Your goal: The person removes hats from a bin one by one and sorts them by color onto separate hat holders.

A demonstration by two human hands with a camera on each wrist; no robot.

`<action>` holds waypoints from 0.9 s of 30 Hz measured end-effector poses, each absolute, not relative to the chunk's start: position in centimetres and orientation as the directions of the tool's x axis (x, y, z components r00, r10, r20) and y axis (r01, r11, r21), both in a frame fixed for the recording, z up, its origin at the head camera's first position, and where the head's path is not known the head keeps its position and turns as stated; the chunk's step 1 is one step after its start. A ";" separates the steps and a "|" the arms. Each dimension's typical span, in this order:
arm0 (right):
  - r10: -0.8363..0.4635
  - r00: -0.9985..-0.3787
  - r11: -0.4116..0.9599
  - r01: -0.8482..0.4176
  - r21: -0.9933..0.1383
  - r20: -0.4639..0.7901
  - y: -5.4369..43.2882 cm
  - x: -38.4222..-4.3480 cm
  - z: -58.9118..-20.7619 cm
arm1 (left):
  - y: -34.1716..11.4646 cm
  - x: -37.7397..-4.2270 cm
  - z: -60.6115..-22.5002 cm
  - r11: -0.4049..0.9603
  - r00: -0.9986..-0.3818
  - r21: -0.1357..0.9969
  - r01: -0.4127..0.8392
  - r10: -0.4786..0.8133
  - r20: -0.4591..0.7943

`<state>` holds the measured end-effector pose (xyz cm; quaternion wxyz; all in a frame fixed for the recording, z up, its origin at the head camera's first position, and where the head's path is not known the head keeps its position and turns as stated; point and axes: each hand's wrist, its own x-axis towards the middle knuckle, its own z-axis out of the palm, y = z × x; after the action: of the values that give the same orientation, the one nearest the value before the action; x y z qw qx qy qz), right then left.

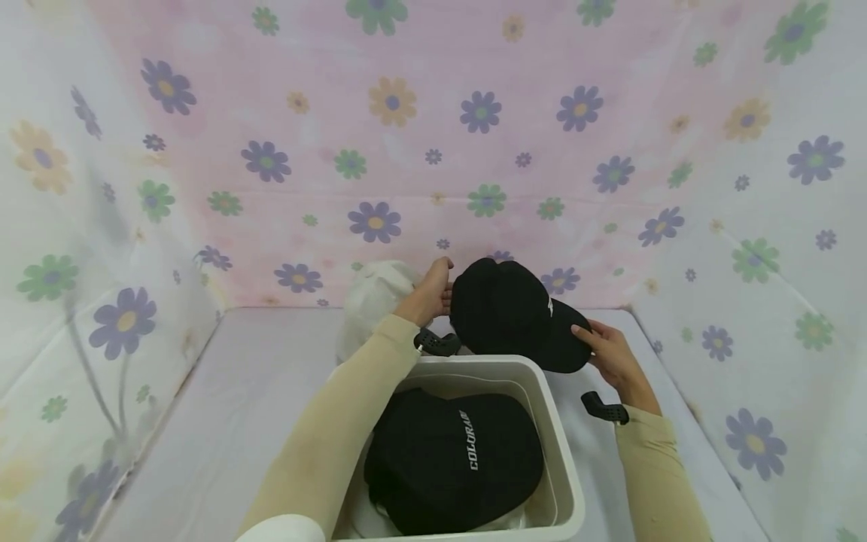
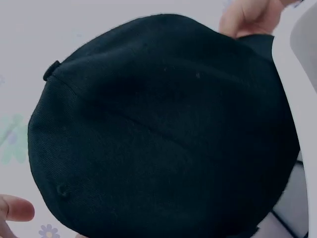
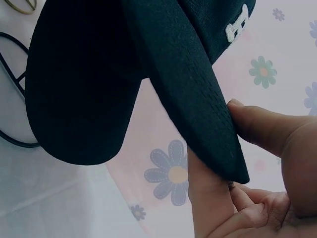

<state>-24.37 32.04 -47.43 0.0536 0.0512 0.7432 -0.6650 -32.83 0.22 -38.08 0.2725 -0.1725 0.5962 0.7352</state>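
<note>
A black cap [image 1: 504, 309] with a small white emblem is held up behind the white bin. My right hand [image 1: 612, 354] pinches its brim [image 3: 193, 109], thumb on one face and fingers on the other. On the crown's left side is my left hand [image 1: 430, 292], thumb raised and fingers extended against the fabric. The crown [image 2: 158, 124] fills most of the left wrist view and hides most of that hand. A white cap [image 1: 379, 290] stands behind my left forearm, partly covered by it. Inside the bin [image 1: 565, 467] lies another black cap [image 1: 454, 459] with white lettering.
The bin stands at the front middle of the pale tabletop [image 1: 250, 376]. Flower-patterned cloth walls [image 1: 433, 150] enclose the back and both sides. Dark curved wire-like lines [image 3: 12, 74] show at the left edge of the right wrist view.
</note>
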 end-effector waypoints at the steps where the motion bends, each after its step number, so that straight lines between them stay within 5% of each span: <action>1: 0.008 -0.989 0.111 0.149 -0.983 -0.149 32.0 -24.4 -47.4 | 0.2 -32.8 -38.1 -0.124 -0.789 0.784 -0.609 0.196 -0.582; 8: 0.016 -0.986 0.091 0.168 -0.982 -0.167 31.7 -24.5 -47.3 | -0.1 -33.1 -38.2 -0.097 -0.791 0.792 -0.603 0.202 -0.578; 18: 0.024 -0.992 0.250 0.128 -0.960 -0.126 31.8 -24.6 -46.6 | 0.4 -32.6 -38.9 -0.050 -0.896 0.914 -0.404 0.224 -0.384; 27: 0.131 -0.988 0.329 0.122 -0.936 -0.083 31.5 -25.4 -45.4 | 1.0 -31.2 -39.9 0.131 -0.929 0.940 -0.316 0.157 -0.335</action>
<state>-25.41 31.48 -45.36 -0.0040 0.0777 0.8153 -0.5738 -31.15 0.96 -39.87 0.1802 -0.0544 0.7300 0.6571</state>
